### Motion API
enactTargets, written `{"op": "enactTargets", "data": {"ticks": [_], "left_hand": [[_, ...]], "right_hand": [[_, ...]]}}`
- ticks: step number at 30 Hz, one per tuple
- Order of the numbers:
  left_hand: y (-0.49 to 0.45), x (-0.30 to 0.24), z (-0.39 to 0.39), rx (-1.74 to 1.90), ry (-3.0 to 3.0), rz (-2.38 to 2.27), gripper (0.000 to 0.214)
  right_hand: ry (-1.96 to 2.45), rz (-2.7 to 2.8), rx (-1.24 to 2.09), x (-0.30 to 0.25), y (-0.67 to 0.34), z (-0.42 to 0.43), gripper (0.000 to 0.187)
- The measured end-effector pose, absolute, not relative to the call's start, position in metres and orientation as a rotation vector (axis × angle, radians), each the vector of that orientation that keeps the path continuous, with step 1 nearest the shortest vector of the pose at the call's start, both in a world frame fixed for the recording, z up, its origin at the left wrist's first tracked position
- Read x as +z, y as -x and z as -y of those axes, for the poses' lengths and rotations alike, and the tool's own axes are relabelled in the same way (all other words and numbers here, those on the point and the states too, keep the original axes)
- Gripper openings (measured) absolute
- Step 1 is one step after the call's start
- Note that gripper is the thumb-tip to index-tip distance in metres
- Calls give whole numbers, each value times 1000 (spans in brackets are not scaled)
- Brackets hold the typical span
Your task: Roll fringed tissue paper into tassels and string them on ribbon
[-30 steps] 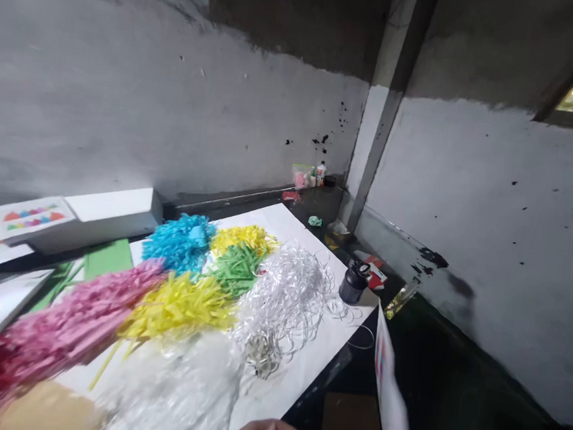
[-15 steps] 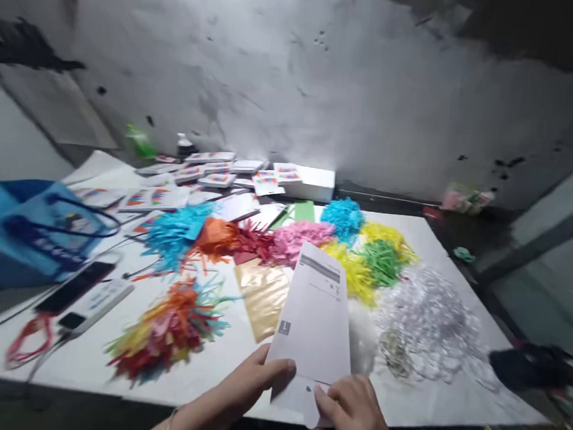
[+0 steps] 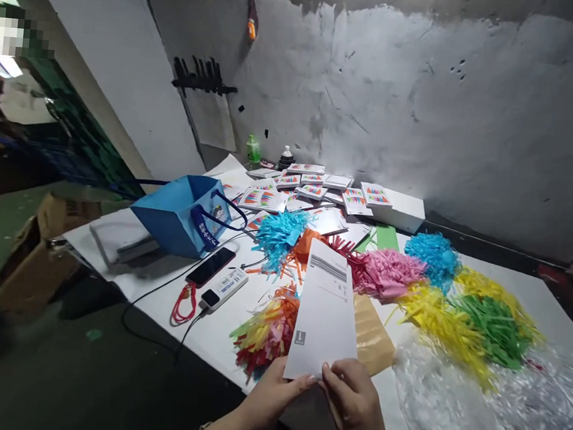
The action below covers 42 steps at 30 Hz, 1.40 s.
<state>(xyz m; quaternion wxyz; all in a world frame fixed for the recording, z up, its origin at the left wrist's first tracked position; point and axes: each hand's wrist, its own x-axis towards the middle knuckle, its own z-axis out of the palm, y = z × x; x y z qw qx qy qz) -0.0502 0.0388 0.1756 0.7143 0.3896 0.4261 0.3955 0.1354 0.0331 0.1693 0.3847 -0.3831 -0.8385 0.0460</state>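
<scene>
Both my hands hold a flat white card (image 3: pixel 325 312) upright over the near edge of the white table (image 3: pixel 555 299). My left hand (image 3: pixel 275 393) pinches its lower left corner. My right hand (image 3: pixel 353 398) grips the lower right corner, fingers curled. The card shows a barcode strip near its top. Behind it lie a mixed-colour pile of shredded paper (image 3: pixel 267 330) and a gold sheet (image 3: pixel 372 335).
Pink (image 3: pixel 389 272), blue (image 3: pixel 434 251), yellow and green (image 3: pixel 495 320) shredded paper piles and clear plastic (image 3: pixel 454 410) lie to the right. A blue gift bag (image 3: pixel 186 214), phone (image 3: pixel 210 266), power bank and red cable lie left. Printed white boxes (image 3: pixel 313 190) sit at the back. Cardboard boxes (image 3: pixel 37 247) stand on the floor.
My view has swung left across the table. The card, first held edge-on at the right, is now held facing me in both hands, a little further left over the table.
</scene>
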Motion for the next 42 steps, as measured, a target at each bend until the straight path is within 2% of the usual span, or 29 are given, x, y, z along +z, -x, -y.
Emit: {"op": "enactTargets", "data": {"ticks": [4, 9, 11, 17, 23, 33, 42], "left_hand": [[59, 171, -45, 911, -817, -1005, 55], [57, 174, -47, 926, -772, -923, 57], [54, 175, -46, 919, -731, -942, 59], [44, 172, -53, 965, -721, -984, 59], [36, 172, -57, 901, -813, -911, 50], [21, 173, -59, 853, -737, -891, 53], [18, 173, -59, 738, -845, -847, 42]], "right_hand": [[919, 2039, 219, 163, -122, -36, 24], [1017, 1828, 646, 157, -126, -43, 17], [1045, 1828, 708, 157, -130, -47, 14], [1057, 1925, 547, 162, -140, -53, 23], [1185, 1808, 655, 172, -144, -53, 15], [1303, 1730, 420, 156, -145, -29, 17], [1323, 1698, 263, 163, -141, -14, 15]]}}
